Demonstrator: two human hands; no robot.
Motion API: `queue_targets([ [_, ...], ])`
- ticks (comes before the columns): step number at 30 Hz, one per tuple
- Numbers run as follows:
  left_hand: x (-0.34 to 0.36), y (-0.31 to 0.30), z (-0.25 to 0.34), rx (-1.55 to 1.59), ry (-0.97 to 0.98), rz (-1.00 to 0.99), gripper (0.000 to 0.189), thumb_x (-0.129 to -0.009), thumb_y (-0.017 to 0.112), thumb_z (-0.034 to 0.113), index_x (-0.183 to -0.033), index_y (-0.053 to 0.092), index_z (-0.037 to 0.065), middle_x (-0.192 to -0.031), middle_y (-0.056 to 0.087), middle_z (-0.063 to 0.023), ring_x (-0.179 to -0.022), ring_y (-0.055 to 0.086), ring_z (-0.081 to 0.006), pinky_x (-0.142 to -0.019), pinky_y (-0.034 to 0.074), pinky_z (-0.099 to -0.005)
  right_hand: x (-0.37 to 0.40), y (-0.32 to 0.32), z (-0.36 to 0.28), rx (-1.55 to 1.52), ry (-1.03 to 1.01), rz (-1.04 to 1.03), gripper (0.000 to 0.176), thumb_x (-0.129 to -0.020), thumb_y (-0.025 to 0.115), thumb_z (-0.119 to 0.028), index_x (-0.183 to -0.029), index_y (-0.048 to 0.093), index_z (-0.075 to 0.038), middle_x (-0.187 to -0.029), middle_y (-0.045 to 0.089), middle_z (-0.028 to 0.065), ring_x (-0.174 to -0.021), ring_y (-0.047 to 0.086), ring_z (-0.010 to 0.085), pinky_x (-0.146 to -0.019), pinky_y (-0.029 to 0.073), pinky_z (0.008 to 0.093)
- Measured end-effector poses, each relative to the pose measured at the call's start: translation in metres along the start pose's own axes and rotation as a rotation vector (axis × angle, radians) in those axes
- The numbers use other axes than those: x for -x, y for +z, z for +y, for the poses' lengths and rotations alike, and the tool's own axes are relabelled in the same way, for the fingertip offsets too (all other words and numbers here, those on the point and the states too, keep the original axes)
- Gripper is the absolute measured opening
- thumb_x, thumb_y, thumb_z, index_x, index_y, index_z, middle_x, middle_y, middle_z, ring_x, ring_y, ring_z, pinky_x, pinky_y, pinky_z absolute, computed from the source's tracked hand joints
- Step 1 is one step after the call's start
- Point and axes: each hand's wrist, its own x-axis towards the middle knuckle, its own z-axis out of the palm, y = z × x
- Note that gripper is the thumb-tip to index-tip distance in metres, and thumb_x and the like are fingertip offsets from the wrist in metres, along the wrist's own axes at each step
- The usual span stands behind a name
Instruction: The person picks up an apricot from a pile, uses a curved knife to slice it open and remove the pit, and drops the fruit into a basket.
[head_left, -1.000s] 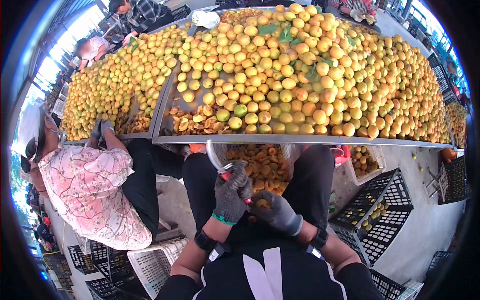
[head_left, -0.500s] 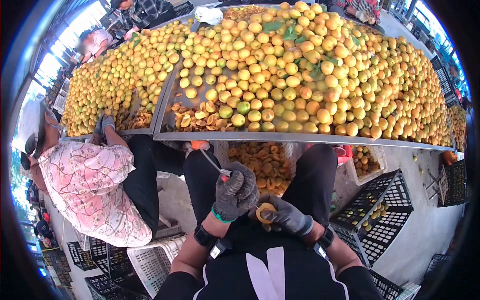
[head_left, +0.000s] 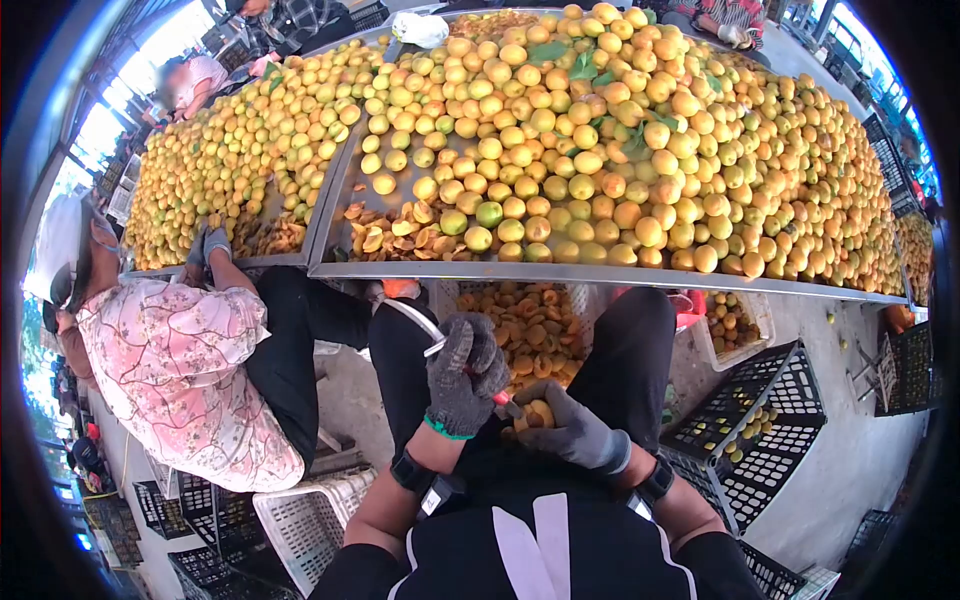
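Note:
In a dark grey knit glove, my left hand [head_left: 465, 370] is closed around a knife with a curved pale blade [head_left: 412, 318] pointing up and left. A red piece with a short metal tip [head_left: 507, 402] sticks out of the same fist on the right, at the apricot; whether it belongs to the knife is hidden. My right hand [head_left: 585, 435], in a grey coated glove, is closed on a cut apricot [head_left: 538, 414]. Below and beyond my hands, between my knees, stands a crate of apricot halves [head_left: 530, 335].
A metal-edged table [head_left: 600, 273] heaped with whole apricots [head_left: 640, 140] spans the front, with cut pieces [head_left: 400, 235] near its edge. A co-worker in a pink floral top [head_left: 185, 385] sits at left. Black crates [head_left: 780, 410] stand at right, a white crate [head_left: 310, 525] lower left.
The left hand has turned, bringing the red piece and metal tip against the apricot. The blade swung slightly, and the right hand tilted the apricot.

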Motion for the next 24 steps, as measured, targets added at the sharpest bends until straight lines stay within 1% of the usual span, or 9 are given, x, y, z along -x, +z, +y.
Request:
queue_targets([
  [1,-0.001,-0.003,0.000,0.014,0.009,-0.073,0.019,-0.096,0.057,0.024,-0.100,0.060,0.006,-0.066,0.047,-0.0013,-0.046,0.041,-0.0108,-0.039,0.036,-0.0243,0.002,-0.002,-0.008,-0.092,0.138,-0.051,0.040,-0.086,0.065,-0.001,-0.123,0.051,-0.002,-0.114,0.061,0.0085,-0.098,0.059,0.0117,-0.086,0.050,0.0256],
  [4,0.002,0.005,-0.001,-0.033,0.091,-0.092,0.012,-0.095,0.058,0.021,-0.095,0.059,0.009,-0.063,0.045,-0.0018,-0.043,0.039,-0.0102,-0.037,0.034,-0.0244,0.003,0.004,-0.013,-0.252,0.080,0.030,0.043,-0.086,0.068,-0.005,-0.126,0.051,-0.004,-0.105,0.061,0.0039,-0.093,0.058,0.0110,-0.083,0.048,0.0229],
  [7,0.001,0.010,0.001,-0.051,0.151,-0.135,0.011,-0.095,0.059,0.019,-0.091,0.056,0.009,-0.064,0.046,-0.0020,-0.044,0.039,-0.0097,-0.038,0.035,-0.0244,0.001,0.007,-0.015,-0.298,0.063,0.036,0.046,-0.087,0.068,-0.006,-0.129,0.049,-0.004,-0.107,0.060,0.0029,-0.093,0.057,0.0111,-0.084,0.048,0.0227],
  [9,0.000,0.011,0.001,-0.049,0.174,-0.166,0.011,-0.095,0.059,0.019,-0.089,0.055,0.010,-0.065,0.046,-0.0020,-0.045,0.039,-0.0095,-0.038,0.035,-0.0242,-0.001,0.004,-0.002,-0.192,0.019,0.029,0.046,-0.087,0.067,-0.006,-0.130,0.049,-0.004,-0.107,0.060,0.0029,-0.093,0.057,0.0109,-0.083,0.048,0.0227],
  [10,0.001,0.010,0.000,-0.050,0.188,-0.108,0.012,-0.094,0.060,0.019,-0.089,0.054,0.010,-0.066,0.046,-0.0020,-0.046,0.039,-0.0094,-0.039,0.035,-0.0240,-0.002,0.003,0.002,-0.084,-0.023,0.025,0.046,-0.088,0.067,-0.007,-0.130,0.048,-0.004,-0.107,0.059,0.0028,-0.093,0.057,0.0108,-0.083,0.048,0.0228],
  [11,0.001,0.008,-0.001,-0.050,0.201,-0.048,0.012,-0.094,0.060,0.019,-0.089,0.054,0.010,-0.067,0.047,-0.0020,-0.047,0.039,-0.0094,-0.039,0.036,-0.0239,-0.001,0.004,0.002,-0.083,-0.021,0.025,0.046,-0.088,0.067,-0.007,-0.130,0.048,-0.004,-0.107,0.059,0.0028,-0.093,0.057,0.0108,-0.083,0.048,0.0228],
  [17,0.005,0.002,-0.005,0.023,0.175,-0.029,0.012,-0.094,0.060,0.020,-0.090,0.054,0.010,-0.067,0.046,-0.0015,-0.046,0.039,-0.0100,-0.039,0.035,-0.0243,0.002,0.011,-0.010,-0.183,0.113,-0.026,0.045,-0.091,0.063,-0.007,-0.131,0.043,-0.005,-0.104,0.056,0.0023,-0.086,0.055,0.0090,-0.077,0.048,0.0237],
  [19,0.006,-0.002,-0.005,0.005,0.164,-0.057,0.012,-0.095,0.059,0.020,-0.089,0.053,0.011,-0.066,0.045,-0.0012,-0.045,0.038,-0.0103,-0.039,0.035,-0.0245,0.001,0.010,0.000,-0.157,0.003,-0.051,0.046,-0.093,0.060,-0.010,-0.134,0.041,-0.007,-0.113,0.058,0.0032,-0.075,0.054,0.0057,-0.066,0.046,0.0205],
  [24,0.006,0.000,-0.002,0.000,0.123,-0.021,0.017,-0.098,0.052,0.027,-0.088,0.052,0.014,-0.062,0.040,0.0012,-0.041,0.037,-0.0117,-0.039,0.034,-0.0262,0.002,0.015,0.007,-0.127,-0.015,-0.044,0.046,-0.094,0.060,-0.011,-0.134,0.039,-0.009,-0.109,0.057,0.0016,-0.075,0.051,0.0051,-0.066,0.043,0.0193],
])
